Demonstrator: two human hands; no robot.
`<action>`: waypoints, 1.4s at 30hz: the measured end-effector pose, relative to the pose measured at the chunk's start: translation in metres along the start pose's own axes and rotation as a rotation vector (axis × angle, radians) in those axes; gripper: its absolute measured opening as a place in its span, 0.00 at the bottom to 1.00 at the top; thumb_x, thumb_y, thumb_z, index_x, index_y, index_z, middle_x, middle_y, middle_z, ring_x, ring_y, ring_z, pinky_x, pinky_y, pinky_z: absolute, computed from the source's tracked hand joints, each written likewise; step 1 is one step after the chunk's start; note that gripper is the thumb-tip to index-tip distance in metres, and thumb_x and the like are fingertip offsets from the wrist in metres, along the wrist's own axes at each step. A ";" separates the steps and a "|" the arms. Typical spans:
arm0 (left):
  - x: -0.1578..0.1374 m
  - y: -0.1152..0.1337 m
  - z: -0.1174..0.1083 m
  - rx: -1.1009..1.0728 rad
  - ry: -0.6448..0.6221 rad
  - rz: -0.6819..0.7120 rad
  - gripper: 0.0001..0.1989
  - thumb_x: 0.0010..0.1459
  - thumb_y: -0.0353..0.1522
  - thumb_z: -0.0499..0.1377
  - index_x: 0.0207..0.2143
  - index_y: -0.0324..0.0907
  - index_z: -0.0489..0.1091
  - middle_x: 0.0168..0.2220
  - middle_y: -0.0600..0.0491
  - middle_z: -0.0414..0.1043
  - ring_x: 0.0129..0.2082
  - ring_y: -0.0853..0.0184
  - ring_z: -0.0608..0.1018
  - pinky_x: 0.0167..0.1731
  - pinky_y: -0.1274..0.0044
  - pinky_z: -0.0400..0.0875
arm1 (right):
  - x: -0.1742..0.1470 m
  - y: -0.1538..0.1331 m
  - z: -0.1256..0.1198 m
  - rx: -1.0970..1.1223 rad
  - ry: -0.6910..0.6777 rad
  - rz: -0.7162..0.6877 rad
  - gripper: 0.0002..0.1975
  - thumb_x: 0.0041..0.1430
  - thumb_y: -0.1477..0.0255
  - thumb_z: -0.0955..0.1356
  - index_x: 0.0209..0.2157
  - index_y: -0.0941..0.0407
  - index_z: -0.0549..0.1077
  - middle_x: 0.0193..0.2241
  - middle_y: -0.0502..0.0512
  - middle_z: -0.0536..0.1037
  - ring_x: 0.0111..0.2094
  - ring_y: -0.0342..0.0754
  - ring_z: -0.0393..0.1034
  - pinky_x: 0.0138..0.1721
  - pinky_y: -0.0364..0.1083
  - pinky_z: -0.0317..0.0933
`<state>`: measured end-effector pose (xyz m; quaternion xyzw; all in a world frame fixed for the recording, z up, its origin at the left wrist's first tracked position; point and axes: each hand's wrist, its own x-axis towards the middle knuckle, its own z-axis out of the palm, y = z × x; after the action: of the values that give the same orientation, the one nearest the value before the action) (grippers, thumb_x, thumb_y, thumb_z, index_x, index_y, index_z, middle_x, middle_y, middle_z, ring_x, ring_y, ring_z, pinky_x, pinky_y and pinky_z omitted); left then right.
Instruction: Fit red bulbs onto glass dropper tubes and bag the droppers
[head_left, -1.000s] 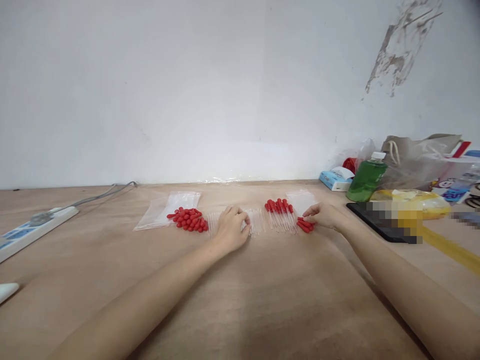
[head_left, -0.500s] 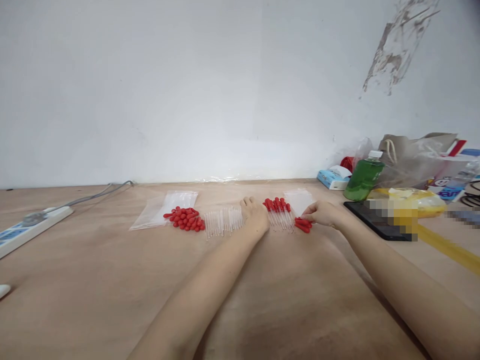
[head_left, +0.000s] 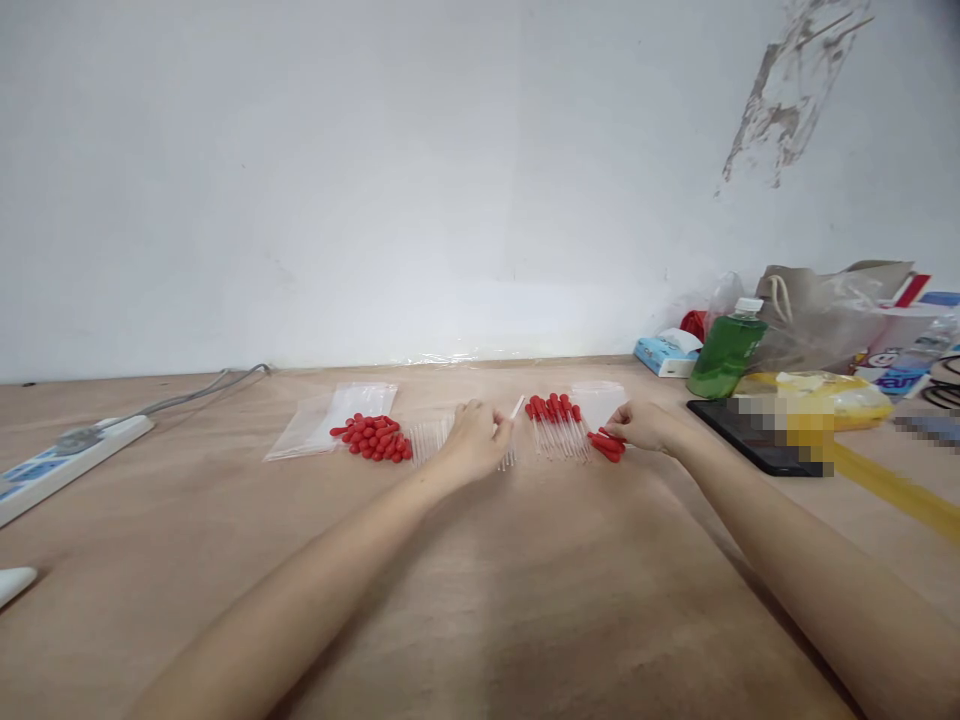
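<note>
My left hand (head_left: 474, 442) is pinched around a thin clear glass dropper tube (head_left: 517, 406) that sticks out past the fingertips. Beneath and beside it lies a row of loose glass tubes (head_left: 429, 440), partly hidden by the hand. To the right rest several assembled droppers (head_left: 553, 425), their red bulbs pointing away from me. My right hand (head_left: 639, 426) has its fingers closed at a small group of red rubber bulbs (head_left: 606, 446) and seems to grip one. A larger heap of red bulbs (head_left: 373, 438) sits left of the tubes.
Clear plastic bags (head_left: 330, 420) lie behind the left heap, another bag (head_left: 600, 400) behind the droppers. A power strip (head_left: 112, 440) is at far left. On the right are a phone (head_left: 739, 435), a green bottle (head_left: 726, 350), a tissue pack (head_left: 666, 355) and a yellow package (head_left: 840, 400).
My left hand has moved left from beside the assembled droppers to over the loose tubes and now holds one tube. My right hand has stayed by the small group of bulbs.
</note>
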<state>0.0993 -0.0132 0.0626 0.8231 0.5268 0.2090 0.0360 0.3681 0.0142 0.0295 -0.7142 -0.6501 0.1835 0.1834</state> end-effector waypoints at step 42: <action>-0.091 -0.078 0.014 -0.276 0.158 0.420 0.12 0.59 0.27 0.48 0.44 0.43 0.65 0.38 0.51 0.70 0.37 0.69 0.73 0.36 0.77 0.68 | -0.092 -0.105 0.098 0.458 0.177 -0.928 0.11 0.59 0.73 0.60 0.41 0.53 0.70 0.34 0.54 0.70 0.35 0.44 0.65 0.36 0.45 0.62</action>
<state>0.0053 -0.0564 0.0002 0.8829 0.3119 0.3453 0.0628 0.2207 -0.0660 -0.0003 -0.3053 -0.8234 0.1592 0.4511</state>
